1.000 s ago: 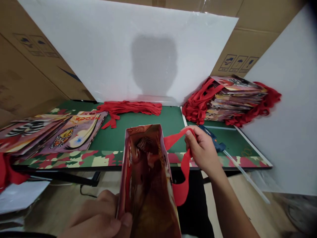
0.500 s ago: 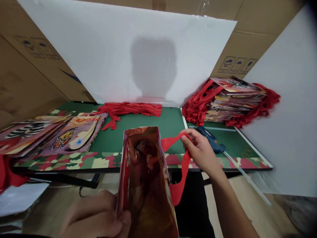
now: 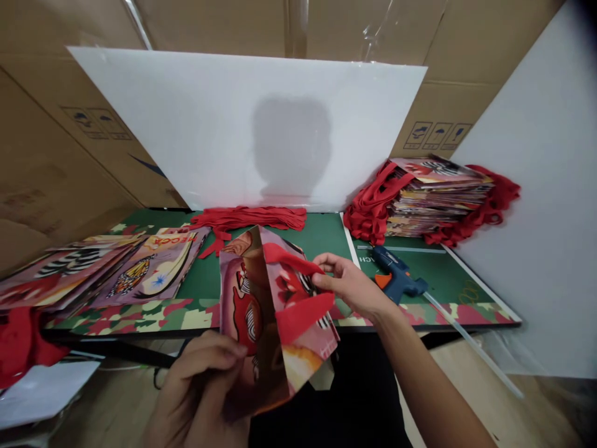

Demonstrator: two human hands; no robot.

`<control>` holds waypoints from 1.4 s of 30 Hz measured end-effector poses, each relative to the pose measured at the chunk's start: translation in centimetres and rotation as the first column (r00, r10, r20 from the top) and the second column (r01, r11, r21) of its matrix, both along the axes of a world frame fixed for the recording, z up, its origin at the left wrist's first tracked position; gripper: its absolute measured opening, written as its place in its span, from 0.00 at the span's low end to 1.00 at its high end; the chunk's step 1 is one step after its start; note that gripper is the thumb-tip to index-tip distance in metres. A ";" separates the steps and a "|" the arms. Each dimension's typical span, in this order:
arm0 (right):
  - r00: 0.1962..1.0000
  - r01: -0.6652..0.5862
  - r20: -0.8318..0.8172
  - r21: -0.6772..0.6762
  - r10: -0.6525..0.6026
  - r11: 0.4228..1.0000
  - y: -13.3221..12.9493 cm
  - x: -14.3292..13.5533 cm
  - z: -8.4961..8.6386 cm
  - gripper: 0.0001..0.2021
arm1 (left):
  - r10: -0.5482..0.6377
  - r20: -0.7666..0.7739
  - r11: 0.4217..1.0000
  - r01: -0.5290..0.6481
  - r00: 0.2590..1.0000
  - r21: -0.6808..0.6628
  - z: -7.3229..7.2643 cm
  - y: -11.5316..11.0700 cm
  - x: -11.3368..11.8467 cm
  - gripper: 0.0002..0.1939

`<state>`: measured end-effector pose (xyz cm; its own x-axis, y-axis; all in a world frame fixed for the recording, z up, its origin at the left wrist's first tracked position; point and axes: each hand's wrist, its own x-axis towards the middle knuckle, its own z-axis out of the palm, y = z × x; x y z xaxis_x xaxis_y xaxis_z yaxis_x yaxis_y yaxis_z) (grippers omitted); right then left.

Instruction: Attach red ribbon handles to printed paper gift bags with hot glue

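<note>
A colourful printed paper bag [image 3: 308, 361] with its mouth towards me is tilted over my lap, in front of the table edge. My left hand [image 3: 200, 386] is closed on the bag's near left edge, thumb and fingers pinching the paper. A red ribbon handle [image 3: 305, 314] loops from the bag's right panel. My right hand [image 3: 349, 283] is closed on the far end of that loop. Beyond my right hand lies a blue hot glue gun [image 3: 396, 274] with an orange trigger and a long clear glue stick [image 3: 471, 342] reaching past the table edge.
Flat printed bags [image 3: 153, 267] lie on the green table [image 3: 326, 233] at left. A bundle of red ribbons [image 3: 252, 218] lies at the back. A tall stack of bags with red handles [image 3: 438, 202] stands at back right. Cardboard walls [image 3: 233, 28] and a white board [image 3: 196, 112] enclose the table.
The bag has turned and narrowed, so its right panel with the handle now shows. My right hand has moved slightly left and down with the loop. The camera view has shifted a little.
</note>
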<state>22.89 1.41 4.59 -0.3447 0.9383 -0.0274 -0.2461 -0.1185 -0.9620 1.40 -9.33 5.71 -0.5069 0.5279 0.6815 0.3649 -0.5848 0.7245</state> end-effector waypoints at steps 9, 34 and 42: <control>0.999 -0.025 -0.046 -0.098 0.021 0.995 4.8 -0.8 -1.0 0.28 | -0.083 0.165 0.996 0.076 0.983 0.047 -5.2 2.9 1.7 0.10; 0.746 0.151 0.607 0.247 -0.274 0.957 9.4 -1.0 1.5 0.10 | -0.378 -0.283 0.884 0.252 0.882 -0.394 -12.2 3.0 3.7 0.09; 0.550 0.205 0.496 0.700 -0.672 0.684 -5.4 -0.2 -2.8 0.23 | -0.574 -0.509 0.811 0.358 0.641 -0.463 -10.5 2.0 1.7 0.13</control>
